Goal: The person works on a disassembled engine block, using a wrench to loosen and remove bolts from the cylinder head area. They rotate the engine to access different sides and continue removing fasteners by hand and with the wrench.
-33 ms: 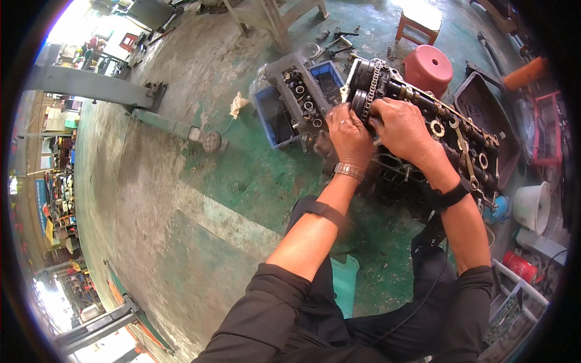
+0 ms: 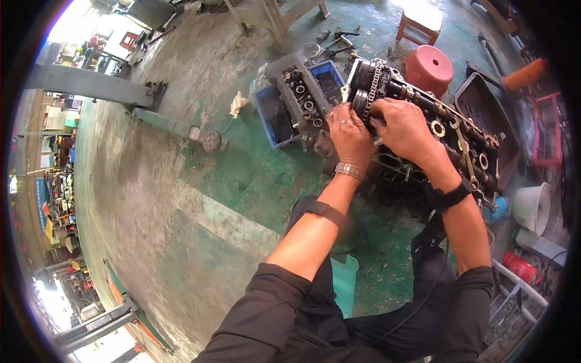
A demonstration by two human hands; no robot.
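A dark engine (image 2: 394,175) stands in front of me, with a timing chain (image 2: 376,77) looped around the sprockets at its left end. My left hand (image 2: 351,138) has its fingers curled against the near side of the lower camshaft sprocket (image 2: 360,100). Just right of it, my right hand (image 2: 404,128) is closed, fingertips bent in beside the sprocket and chain; what they pinch is hidden. A combination wrench (image 2: 463,151) lies across the top of the engine. Close to it is a pale metal ring (image 2: 437,128).
Left of the engine, a grey valve cover (image 2: 296,91) rests over blue crates (image 2: 266,100). Beyond the engine are a red plastic stool (image 2: 428,66) and a wooden stool (image 2: 417,27). A black tray (image 2: 478,91) and a white bucket (image 2: 532,206) stand to the right.
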